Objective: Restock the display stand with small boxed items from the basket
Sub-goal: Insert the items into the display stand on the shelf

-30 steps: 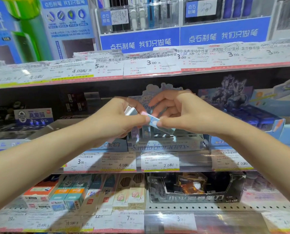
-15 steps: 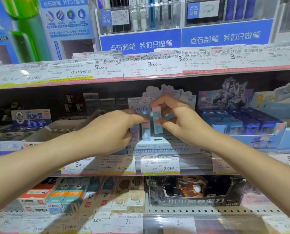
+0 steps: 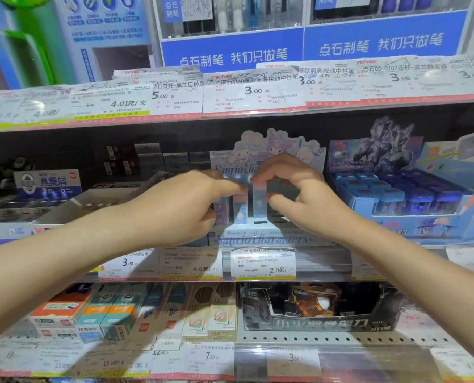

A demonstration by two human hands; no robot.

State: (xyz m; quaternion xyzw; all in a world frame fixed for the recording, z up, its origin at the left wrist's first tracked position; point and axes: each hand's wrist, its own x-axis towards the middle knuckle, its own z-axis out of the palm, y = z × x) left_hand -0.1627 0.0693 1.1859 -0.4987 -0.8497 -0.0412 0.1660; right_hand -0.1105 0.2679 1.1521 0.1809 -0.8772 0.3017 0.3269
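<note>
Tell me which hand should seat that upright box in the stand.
Probably the right hand: its thumb and fingers already pinch the upright box just above an open slot in the stand. The left hand only touches the top edge of the neighbouring box.

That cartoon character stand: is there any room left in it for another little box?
An empty slot shows in the stand at the front, below the box that the right hand holds upright. Left of it, beside the left hand, boxes stand packed.

A stationery shop: stocked shelves (image 3: 257,277) edged with price tags (image 3: 263,262), pen displays (image 3: 231,48) above, boxed pencils (image 3: 219,313) below.
</note>
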